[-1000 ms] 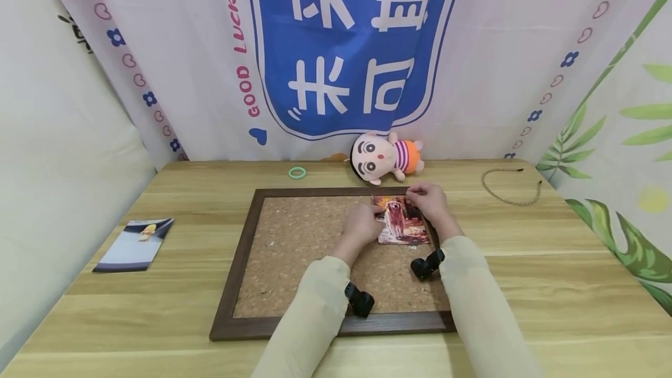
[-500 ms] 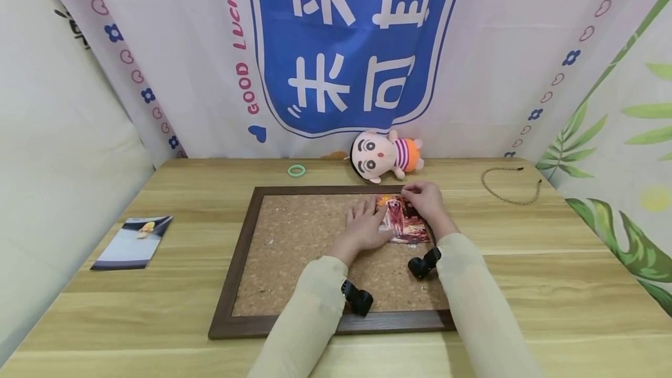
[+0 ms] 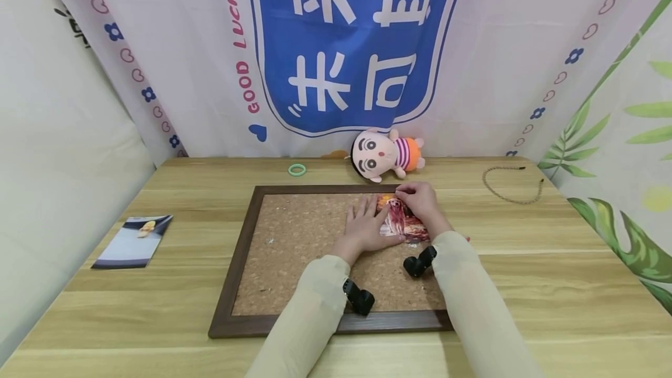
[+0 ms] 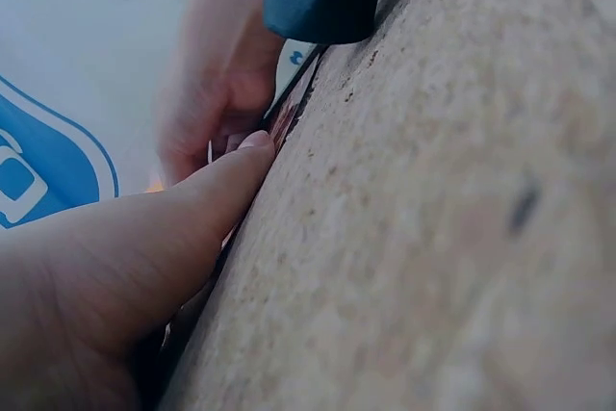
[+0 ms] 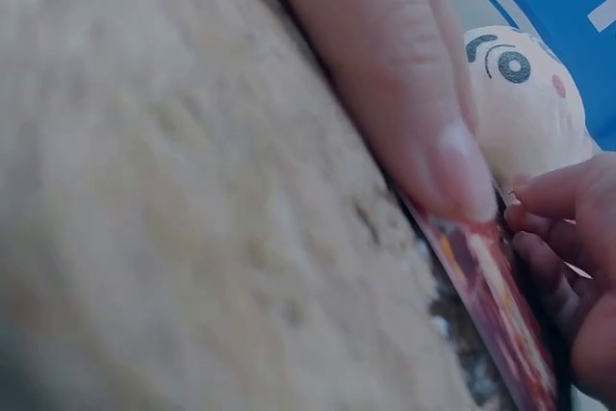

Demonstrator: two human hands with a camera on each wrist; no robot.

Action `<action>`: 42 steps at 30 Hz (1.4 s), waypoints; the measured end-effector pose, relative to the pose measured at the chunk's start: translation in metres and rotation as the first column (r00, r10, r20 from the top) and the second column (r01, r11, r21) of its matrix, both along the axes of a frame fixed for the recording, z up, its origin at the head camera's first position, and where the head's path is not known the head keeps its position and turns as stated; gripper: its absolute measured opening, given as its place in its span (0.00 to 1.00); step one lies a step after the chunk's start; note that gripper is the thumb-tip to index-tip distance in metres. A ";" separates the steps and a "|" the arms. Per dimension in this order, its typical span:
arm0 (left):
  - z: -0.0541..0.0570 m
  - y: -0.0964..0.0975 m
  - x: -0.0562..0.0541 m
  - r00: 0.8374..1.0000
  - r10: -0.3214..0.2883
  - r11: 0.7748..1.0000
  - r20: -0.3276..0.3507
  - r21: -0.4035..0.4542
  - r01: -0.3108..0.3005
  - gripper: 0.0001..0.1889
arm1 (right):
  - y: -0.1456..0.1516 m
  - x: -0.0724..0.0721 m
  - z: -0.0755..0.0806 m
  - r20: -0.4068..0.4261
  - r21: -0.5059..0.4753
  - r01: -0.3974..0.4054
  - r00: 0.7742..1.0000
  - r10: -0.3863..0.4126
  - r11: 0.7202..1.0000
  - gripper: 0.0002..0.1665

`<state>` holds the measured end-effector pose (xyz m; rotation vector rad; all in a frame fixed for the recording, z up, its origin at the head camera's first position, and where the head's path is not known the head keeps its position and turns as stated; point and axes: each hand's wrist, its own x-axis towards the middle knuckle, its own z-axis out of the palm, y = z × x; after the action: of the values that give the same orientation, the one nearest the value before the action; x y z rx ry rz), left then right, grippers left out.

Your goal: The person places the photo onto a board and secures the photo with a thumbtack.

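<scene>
A photo print of a reddish-gold dog [image 3: 403,225] lies flat at the upper right of a cork board [image 3: 301,244] with a dark brown frame. Over the photo's left part rests my left hand [image 3: 363,231], fingers spread and straight; its thumb [image 5: 460,175] presses near the lower edge. At the photo's top edge my right hand [image 3: 420,202] pinches a small, thin pin [image 5: 512,196] between thumb and fingertips, mostly hidden by them. The left wrist view shows the right hand [image 4: 226,93] just beyond the left thumb [image 4: 252,146].
Behind the board lie a plush doll [image 3: 385,155] and a green ring [image 3: 297,170]. A braided headband [image 3: 493,191] is at the back right. Another picture card [image 3: 133,242] lies on the left of the wooden table [image 3: 157,314]. A small red spot [image 3: 468,239] shows beside the right sleeve.
My left hand has spread from curled fingers at the photo's left edge to a flat press over its left part. My right hand has shifted slightly left along the top edge.
</scene>
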<state>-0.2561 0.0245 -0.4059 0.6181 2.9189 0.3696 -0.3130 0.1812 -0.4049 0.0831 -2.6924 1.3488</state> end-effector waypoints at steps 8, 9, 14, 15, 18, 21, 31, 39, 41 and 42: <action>0.000 0.001 -0.001 1.000 -0.002 1.000 -0.012 -0.017 0.002 0.44 | -0.002 0.003 0.001 0.012 0.067 -0.002 1.000 0.001 0.998 0.10; 0.000 0.001 -0.001 1.000 -0.001 1.000 -0.011 -0.016 0.001 0.43 | -0.003 0.003 0.001 0.008 0.073 -0.002 1.000 0.002 0.997 0.10; -0.001 0.001 -0.001 1.000 0.001 1.000 -0.002 -0.025 -0.001 0.43 | -0.005 0.004 0.002 -0.008 0.094 -0.010 1.000 0.011 0.996 0.10; -0.001 0.001 -0.001 1.000 0.001 1.000 -0.003 -0.025 -0.001 0.43 | -0.006 0.004 0.002 -0.007 0.094 -0.007 1.000 0.007 0.996 0.10; -0.001 0.001 -0.001 1.000 0.002 1.000 -0.006 -0.026 -0.002 0.43 | -0.006 0.004 0.001 0.000 0.105 0.001 1.000 -0.002 0.994 0.10; -0.001 0.001 0.000 1.000 0.000 1.000 -0.005 -0.019 0.000 0.43 | -0.007 0.003 -0.001 0.007 0.114 0.007 1.000 -0.008 0.993 0.10; -0.001 0.000 0.000 1.000 0.004 1.000 -0.011 0.003 -0.004 0.43 | -0.008 0.001 -0.003 0.007 0.154 0.019 1.000 -0.021 0.988 0.08; 0.000 0.000 0.002 1.000 -0.001 1.000 -0.005 0.004 0.001 0.42 | -0.009 0.002 -0.004 0.038 0.154 0.056 0.997 -0.063 0.987 0.08; 0.000 0.000 0.002 1.000 0.000 1.000 -0.001 0.002 0.000 0.42 | -0.010 0.002 -0.003 0.042 0.152 0.064 0.997 -0.071 0.986 0.08; 0.000 0.000 0.002 1.000 0.001 1.000 -0.001 0.001 -0.001 0.42 | -0.010 0.003 -0.002 0.045 0.149 0.066 0.996 -0.073 0.987 0.08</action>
<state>-0.2543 0.0243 -0.4061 0.6175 2.9201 0.3716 -0.3103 0.1708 -0.4072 -0.0308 -2.8049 1.1469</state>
